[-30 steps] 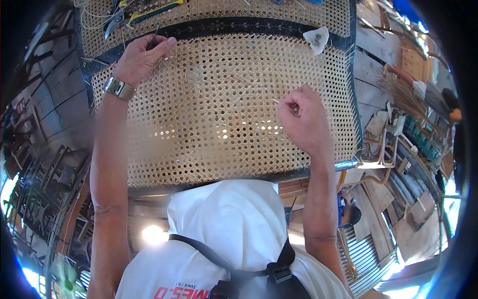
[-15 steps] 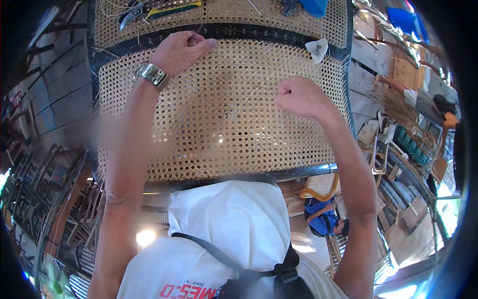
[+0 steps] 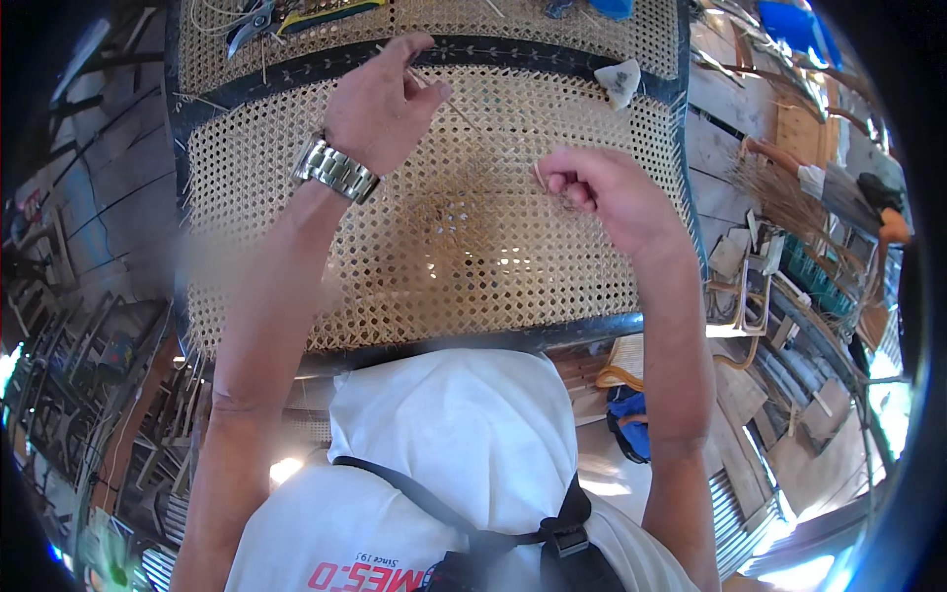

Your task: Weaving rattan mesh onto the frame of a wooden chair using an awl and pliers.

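Observation:
A woven cane panel (image 3: 395,286) in a dark frame with a leaf pattern lies in front of me. My left hand (image 3: 380,109), with a metal watch (image 3: 335,170) on the wrist, is over the panel's far edge by the dark crossbar (image 3: 493,49). A thin cane strand (image 3: 462,114) runs through its fingers and slants down to the right, index finger and thumb tips apart. Over the right half of the weave, my right hand (image 3: 617,192) is curled, a thin pale strand showing at its fingertips; the rest of that strand cannot be made out.
Pruning shears (image 3: 252,28) and a yellow-handled tool (image 3: 330,14) lie on the far panel. A whitish triangular piece (image 3: 619,83) rests on the right of the crossbar. Wooden chair frames (image 3: 109,365) crowd the left; another person (image 3: 838,202) is at the right.
My left hand has shifted slightly right, with index finger and thumb spread wider and a strand now visible. My right hand has turned, and its curled fingers now show.

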A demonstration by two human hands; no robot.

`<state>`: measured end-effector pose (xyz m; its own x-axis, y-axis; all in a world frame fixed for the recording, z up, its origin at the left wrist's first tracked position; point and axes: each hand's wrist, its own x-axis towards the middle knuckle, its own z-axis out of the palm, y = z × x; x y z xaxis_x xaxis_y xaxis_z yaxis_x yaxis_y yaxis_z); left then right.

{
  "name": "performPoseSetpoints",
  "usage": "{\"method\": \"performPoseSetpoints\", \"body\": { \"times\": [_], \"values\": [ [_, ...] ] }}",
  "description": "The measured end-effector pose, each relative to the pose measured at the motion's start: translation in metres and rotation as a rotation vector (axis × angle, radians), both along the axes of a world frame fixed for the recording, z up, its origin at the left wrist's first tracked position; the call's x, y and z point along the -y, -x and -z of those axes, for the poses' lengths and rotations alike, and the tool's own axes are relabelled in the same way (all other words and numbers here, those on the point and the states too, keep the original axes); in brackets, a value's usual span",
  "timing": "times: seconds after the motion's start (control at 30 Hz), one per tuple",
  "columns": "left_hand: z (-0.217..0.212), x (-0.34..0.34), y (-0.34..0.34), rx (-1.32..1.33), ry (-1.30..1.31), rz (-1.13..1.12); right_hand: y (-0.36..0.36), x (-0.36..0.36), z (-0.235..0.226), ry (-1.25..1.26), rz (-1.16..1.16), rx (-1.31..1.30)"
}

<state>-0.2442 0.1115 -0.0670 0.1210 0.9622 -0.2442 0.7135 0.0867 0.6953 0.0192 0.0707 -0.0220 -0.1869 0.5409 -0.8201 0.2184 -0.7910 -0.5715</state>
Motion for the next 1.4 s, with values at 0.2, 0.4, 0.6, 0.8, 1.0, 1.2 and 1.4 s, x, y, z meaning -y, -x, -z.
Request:
{"method": "performPoseSetpoints", "body": {
  "times": [0.2,0.4,0.6,0.8,1.0,1.2,1.4],
  "values": [
    [-0.016,0.024,-0.036,-0.057,0.319,0.273,-0.007,-0.009,0.012,0.048,0.065,-0.012],
    [0.000,0.041,-0.040,-0.056,0.178,0.248,-0.006,-0.007,0.010,-0.029,-0.060,0.053],
    [0.009,0.042,-0.028,-0.143,-0.057,0.291,-0.004,-0.004,0.011,-0.205,-0.471,0.331],
    [0.008,0.043,-0.022,-0.031,-0.021,0.255,0.029,0.019,0.005,-0.751,-0.753,0.981],
    [0.011,0.056,-0.010,0.037,-0.110,0.169,0.032,0.040,0.014,-0.916,-0.671,1.122],
    [0.012,0.055,0.010,-0.026,-0.132,0.135,0.026,0.052,0.008,-0.724,-0.276,0.766],
    [0.013,0.053,0.014,0.012,-0.111,0.138,0.023,0.049,-0.006,-0.366,-0.087,0.443]
  ]
}}
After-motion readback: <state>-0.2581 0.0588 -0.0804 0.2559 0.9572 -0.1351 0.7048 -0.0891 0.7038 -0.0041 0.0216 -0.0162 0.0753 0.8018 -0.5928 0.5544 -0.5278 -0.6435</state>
